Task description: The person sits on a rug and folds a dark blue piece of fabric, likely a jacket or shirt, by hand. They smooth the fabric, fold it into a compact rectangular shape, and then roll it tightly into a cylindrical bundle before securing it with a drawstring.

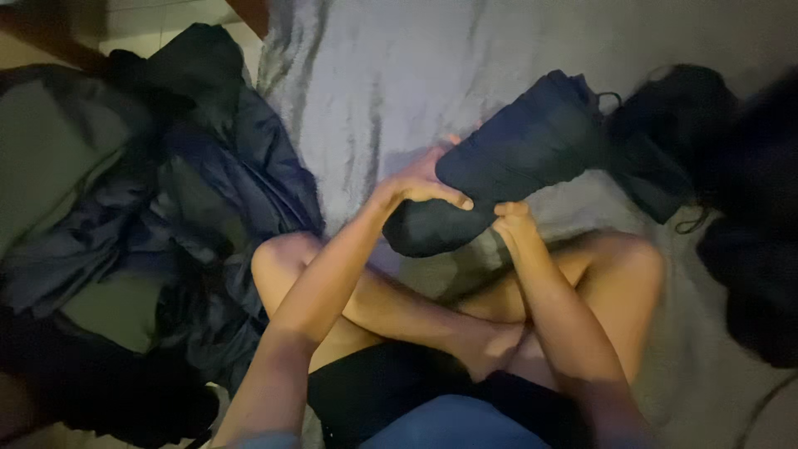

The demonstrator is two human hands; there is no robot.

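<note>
I sit cross-legged on a grey bedsheet. A dark rolled-up garment lies in front of my knees, stretching up to the right. My left hand rests over its near end with the fingers curled around the edge. My right hand grips the same roll from below, fingers closed on the fabric. The far end of the roll runs into more dark cloth.
A heap of dark blue and black clothing lies to my left, over an olive-grey cushion. More black fabric sits at the right edge. My bare knees frame the space below the roll.
</note>
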